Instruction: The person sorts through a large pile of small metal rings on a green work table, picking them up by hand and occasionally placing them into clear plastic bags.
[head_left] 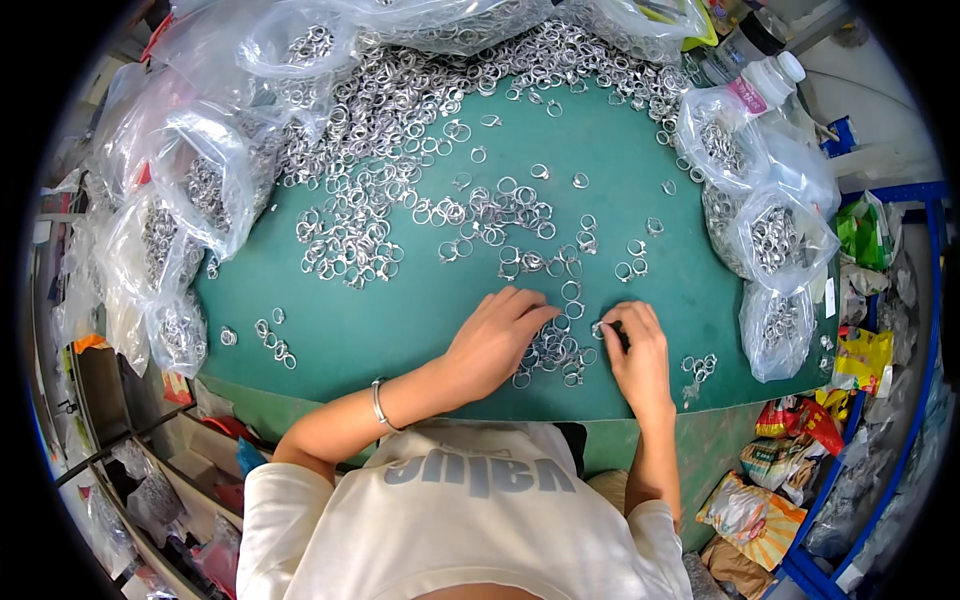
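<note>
Many silver metal rings lie on a green table point(450, 350). Just in front of me, a small cluster of rings point(556, 350) sits between my hands. My left hand point(500, 335) is at the cluster's left side, its fingers bent together and pointing right. Whatever is between those fingertips, if anything, is hidden. To the right of the cluster, my right hand point(637, 352) pinches a ring point(597, 330) between thumb and fingers, slightly above or at the table surface; the exact height cannot be told. A plain bangle point(380, 403) circles my left wrist.
A large heap of rings point(400, 110) covers the table's far side. Open plastic bags of rings line the left point(205, 185) and right point(775, 240) edges. A white bottle point(770, 82) stands far right. Beside the table are a blue rack point(935, 300) and drawers point(170, 470).
</note>
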